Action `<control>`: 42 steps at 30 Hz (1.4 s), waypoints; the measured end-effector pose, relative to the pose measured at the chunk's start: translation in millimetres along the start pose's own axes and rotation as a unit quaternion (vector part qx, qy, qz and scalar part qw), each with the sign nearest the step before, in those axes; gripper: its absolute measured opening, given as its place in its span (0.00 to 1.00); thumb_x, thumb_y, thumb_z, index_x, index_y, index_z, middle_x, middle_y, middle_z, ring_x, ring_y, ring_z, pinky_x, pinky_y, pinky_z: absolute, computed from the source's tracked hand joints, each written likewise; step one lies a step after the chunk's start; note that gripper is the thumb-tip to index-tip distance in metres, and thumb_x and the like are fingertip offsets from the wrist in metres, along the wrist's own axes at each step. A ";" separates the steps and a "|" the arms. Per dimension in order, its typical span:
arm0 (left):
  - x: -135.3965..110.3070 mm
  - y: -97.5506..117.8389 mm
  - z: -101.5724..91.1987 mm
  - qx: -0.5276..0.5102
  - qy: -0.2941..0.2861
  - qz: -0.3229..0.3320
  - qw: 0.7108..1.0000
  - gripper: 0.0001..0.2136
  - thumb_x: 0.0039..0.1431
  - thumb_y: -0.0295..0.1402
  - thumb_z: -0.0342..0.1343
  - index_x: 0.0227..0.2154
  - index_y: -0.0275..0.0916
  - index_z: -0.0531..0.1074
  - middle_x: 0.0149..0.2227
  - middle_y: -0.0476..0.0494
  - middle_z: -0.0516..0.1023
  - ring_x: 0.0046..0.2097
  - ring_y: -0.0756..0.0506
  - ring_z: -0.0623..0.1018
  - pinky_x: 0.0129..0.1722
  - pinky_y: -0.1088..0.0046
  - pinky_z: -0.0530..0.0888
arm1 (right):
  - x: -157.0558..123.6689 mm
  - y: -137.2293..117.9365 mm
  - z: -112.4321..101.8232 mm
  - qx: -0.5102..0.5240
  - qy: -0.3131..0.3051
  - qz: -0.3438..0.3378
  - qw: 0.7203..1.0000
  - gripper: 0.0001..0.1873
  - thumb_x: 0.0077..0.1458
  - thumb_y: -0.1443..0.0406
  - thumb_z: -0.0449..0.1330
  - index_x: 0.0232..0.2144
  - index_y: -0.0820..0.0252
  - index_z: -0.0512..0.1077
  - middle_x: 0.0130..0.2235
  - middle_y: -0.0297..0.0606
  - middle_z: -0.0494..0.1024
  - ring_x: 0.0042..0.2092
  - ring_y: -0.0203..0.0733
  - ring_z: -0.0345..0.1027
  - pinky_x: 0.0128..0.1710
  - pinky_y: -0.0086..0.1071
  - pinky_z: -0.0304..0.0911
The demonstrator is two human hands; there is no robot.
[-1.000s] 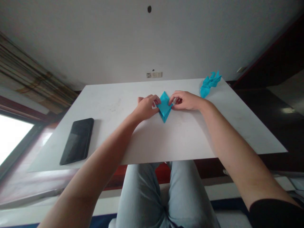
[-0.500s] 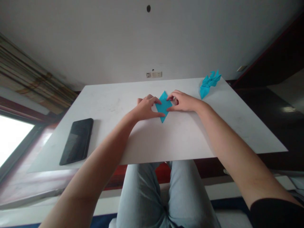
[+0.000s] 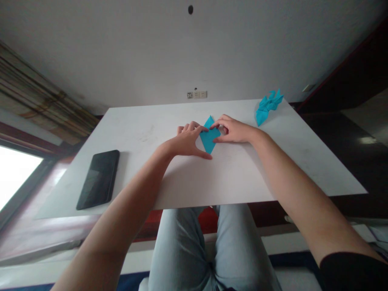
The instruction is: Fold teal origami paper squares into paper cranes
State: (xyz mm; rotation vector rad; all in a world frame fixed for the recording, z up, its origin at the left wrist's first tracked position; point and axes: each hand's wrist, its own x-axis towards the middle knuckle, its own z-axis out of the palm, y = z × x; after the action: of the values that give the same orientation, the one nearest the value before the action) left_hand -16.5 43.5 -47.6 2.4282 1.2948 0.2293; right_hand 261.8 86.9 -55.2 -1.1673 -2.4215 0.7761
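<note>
A folded blue paper piece [image 3: 209, 138] lies flat on the white table [image 3: 212, 178], pointed toward me. My left hand [image 3: 185, 142] covers its left side, thumb stretched along the lower edge to the tip, index finger on the upper edge. My right hand [image 3: 232, 129] presses the right side, with index finger and thumb pinched on the paper and the other fingers curled.
A finished blue origami figure [image 3: 267, 105] sits at the table's far right corner. A black phone [image 3: 98, 178] lies near the left front edge. My legs in light jeans show below the table's front edge. A wall with sockets rises behind.
My left hand has slid right over the paper, its thumb now reaching the lower tip. The visible paper has narrowed as its left side got covered. My right hand barely moved.
</note>
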 end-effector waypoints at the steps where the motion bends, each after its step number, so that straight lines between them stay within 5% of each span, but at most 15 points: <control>1: -0.5 -0.2 -0.7 -0.001 -0.003 0.005 1.000 0.58 0.42 0.68 0.77 0.75 0.50 0.68 0.72 0.29 0.68 0.74 0.18 0.67 0.78 0.36 0.58 | -1.0 -0.9 -0.5 0.000 -0.005 0.005 1.000 0.35 0.51 0.45 0.80 0.59 0.48 0.85 0.55 0.43 0.74 0.45 0.51 0.73 0.55 0.49 0.78; 7: -0.6 -12.6 -8.8 -0.037 -0.001 0.015 0.999 0.55 0.41 0.64 0.79 0.72 0.53 0.71 0.71 0.34 0.73 0.71 0.24 0.74 0.77 0.42 0.62 | -3.8 0.6 -3.0 0.004 -0.033 -0.008 0.999 0.45 0.45 0.43 0.83 0.64 0.43 0.84 0.58 0.41 0.73 0.47 0.51 0.74 0.53 0.48 0.79; 13: 10.2 -23.2 -6.1 -0.128 0.064 0.016 0.990 0.24 0.66 0.49 0.66 0.60 0.44 0.81 0.58 0.38 0.86 0.53 0.38 0.85 0.58 0.59 0.79 | 2.0 4.0 -1.1 0.008 -0.014 -0.026 1.000 0.29 0.63 0.41 0.70 0.58 0.47 0.87 0.56 0.45 0.77 0.47 0.54 0.76 0.55 0.50 0.77; 17: 19.8 -20.0 5.4 -0.126 0.132 -0.020 0.983 0.15 0.70 0.42 0.61 0.53 0.41 0.82 0.49 0.39 0.89 0.48 0.39 0.86 0.53 0.60 0.80 | 9.3 9.9 6.6 -0.010 0.059 -0.013 0.998 0.18 0.68 0.48 0.65 0.48 0.52 0.84 0.51 0.47 0.82 0.49 0.57 0.77 0.58 0.52 0.74; 22: 21.6 -11.0 14.3 -0.109 0.160 -0.075 0.978 0.19 0.67 0.39 0.68 0.58 0.43 0.77 0.49 0.41 0.89 0.48 0.39 0.85 0.57 0.56 0.78 | 14.1 21.5 18.0 -0.005 0.122 0.058 0.991 0.22 0.61 0.54 0.73 0.55 0.54 0.80 0.53 0.50 0.83 0.51 0.59 0.79 0.57 0.52 0.76; 26: 18.2 -4.2 16.0 -0.044 0.159 -0.114 0.980 0.17 0.70 0.46 0.68 0.54 0.43 0.77 0.57 0.36 0.84 0.56 0.35 0.83 0.69 0.45 0.68 | 14.0 23.9 21.6 -0.034 0.155 0.091 0.983 0.17 0.59 0.53 0.75 0.44 0.54 0.82 0.56 0.52 0.79 0.53 0.60 0.77 0.62 0.56 0.76; 33: 13.8 5.2 16.5 -0.014 0.140 -0.149 0.979 0.26 0.65 0.57 0.71 0.55 0.44 0.81 0.63 0.30 0.78 0.69 0.27 0.75 0.73 0.42 0.62 | 15.0 8.0 16.8 0.009 0.093 0.083 0.992 0.19 0.49 0.53 0.81 0.32 0.55 0.79 0.41 0.42 0.78 0.42 0.50 0.73 0.47 0.44 0.73; 42: 20.1 -5.3 13.2 -0.050 0.135 -0.140 0.980 0.13 0.71 0.49 0.66 0.46 0.45 0.85 0.54 0.37 0.85 0.60 0.31 0.81 0.68 0.45 0.64 | 14.4 8.5 18.6 0.211 0.057 0.069 0.973 0.26 0.53 0.51 0.79 0.41 0.50 0.68 0.33 0.31 0.79 0.34 0.43 0.69 0.35 0.36 0.62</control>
State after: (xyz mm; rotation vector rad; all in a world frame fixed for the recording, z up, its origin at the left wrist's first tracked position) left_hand -5.1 59.4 -62.5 2.1527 1.6783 0.5469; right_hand 248.7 96.7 -74.1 -1.1748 -1.9655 1.1633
